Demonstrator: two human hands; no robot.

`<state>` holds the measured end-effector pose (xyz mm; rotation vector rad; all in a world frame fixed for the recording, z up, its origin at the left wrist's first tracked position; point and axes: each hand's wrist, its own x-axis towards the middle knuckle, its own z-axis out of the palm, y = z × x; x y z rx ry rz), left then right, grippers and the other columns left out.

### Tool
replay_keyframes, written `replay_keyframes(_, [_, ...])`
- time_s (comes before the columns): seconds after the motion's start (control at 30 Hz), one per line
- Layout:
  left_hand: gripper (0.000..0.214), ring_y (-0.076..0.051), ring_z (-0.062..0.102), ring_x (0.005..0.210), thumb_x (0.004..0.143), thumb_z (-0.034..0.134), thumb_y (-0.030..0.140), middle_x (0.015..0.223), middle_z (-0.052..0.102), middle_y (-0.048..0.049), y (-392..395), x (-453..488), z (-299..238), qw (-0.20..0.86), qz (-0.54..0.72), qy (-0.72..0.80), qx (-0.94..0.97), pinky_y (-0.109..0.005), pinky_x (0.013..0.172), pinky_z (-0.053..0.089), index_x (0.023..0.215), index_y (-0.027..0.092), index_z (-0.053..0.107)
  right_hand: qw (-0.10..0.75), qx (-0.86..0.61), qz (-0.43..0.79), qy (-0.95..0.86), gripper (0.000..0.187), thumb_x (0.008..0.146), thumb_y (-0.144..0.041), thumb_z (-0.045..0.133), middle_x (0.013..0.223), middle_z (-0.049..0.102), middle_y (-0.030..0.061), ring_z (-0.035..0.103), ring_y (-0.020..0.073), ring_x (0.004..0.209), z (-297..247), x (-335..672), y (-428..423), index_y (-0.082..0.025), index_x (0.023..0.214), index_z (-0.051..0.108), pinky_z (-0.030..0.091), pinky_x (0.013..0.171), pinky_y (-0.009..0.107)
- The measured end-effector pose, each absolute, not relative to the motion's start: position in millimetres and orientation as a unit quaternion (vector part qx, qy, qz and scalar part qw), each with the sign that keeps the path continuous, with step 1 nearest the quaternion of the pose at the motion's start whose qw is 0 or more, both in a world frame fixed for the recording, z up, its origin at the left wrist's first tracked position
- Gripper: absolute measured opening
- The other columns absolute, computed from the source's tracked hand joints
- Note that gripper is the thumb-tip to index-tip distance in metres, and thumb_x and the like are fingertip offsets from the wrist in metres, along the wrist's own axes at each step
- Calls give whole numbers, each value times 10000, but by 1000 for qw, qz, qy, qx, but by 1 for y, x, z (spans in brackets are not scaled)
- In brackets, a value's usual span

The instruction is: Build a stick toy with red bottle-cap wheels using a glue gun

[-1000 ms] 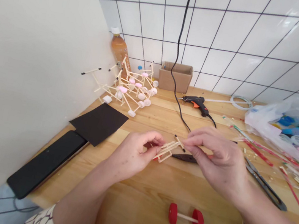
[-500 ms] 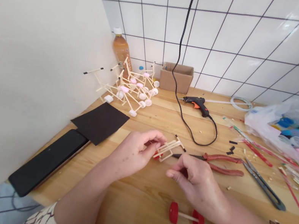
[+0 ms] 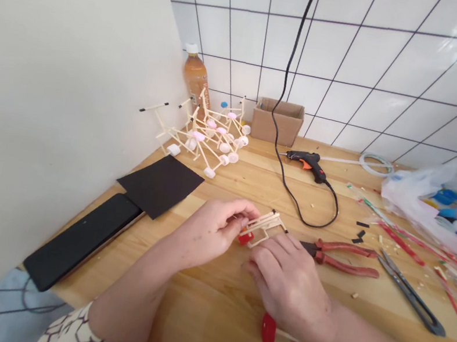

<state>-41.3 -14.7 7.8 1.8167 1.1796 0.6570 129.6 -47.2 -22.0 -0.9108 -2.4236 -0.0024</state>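
My left hand [image 3: 218, 227] pinches a small wooden-stick frame [image 3: 267, 222] between thumb and fingers. The frame has a crossbar with black tips at its far end, and a red bottle cap [image 3: 246, 236] shows beneath its near end. My right hand [image 3: 291, 279] is beside the frame's lower right, its fingers curled together; whatever they hold, if anything, is hidden. Below it on the table lies a wheel axle with two red bottle caps [image 3: 269, 329], partly covered by the right hand and wrist. Pliers with red handles [image 3: 347, 250] lie just beyond the right hand, their jaws partly hidden.
Several stick models with bottle-cap wheels [image 3: 213, 133] stand back left by a drink bottle [image 3: 196, 76]. Behind are a cardboard box [image 3: 276, 125] and a glue gun [image 3: 307, 162]. A utility knife [image 3: 412, 295] and a bag of caps [image 3: 410, 194] lie right; a phone [image 3: 81, 239] and black sheet [image 3: 160, 185] left.
My right hand has moved in toward the stick frame and turned its back up, covering more of the pliers and red-capped axle. The left hand keeps its hold. The view has shifted slightly.
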Motion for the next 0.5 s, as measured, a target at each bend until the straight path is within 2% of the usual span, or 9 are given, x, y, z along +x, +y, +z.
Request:
replay_keyframes(0.27, [227, -124, 619, 849, 838, 422, 117, 927, 672, 5, -14, -45, 6, 429, 273, 469, 722, -220, 753, 477, 941, 201, 606, 257, -323, -33, -910, 194, 833, -74, 459, 756, 615, 74, 459, 196, 710, -26, 130, -46, -131, 772, 634, 385, 688, 338])
replay_keyframes(0.5, [177, -153, 635, 853, 796, 498, 133, 916, 688, -13, -13, -49, 9, 412, 269, 490, 720, -247, 742, 502, 914, 184, 620, 265, -272, -105, -919, 263, 824, -57, 400, 771, 637, 127, 488, 220, 705, -19, 129, -45, -80, 835, 662, 400, 653, 355])
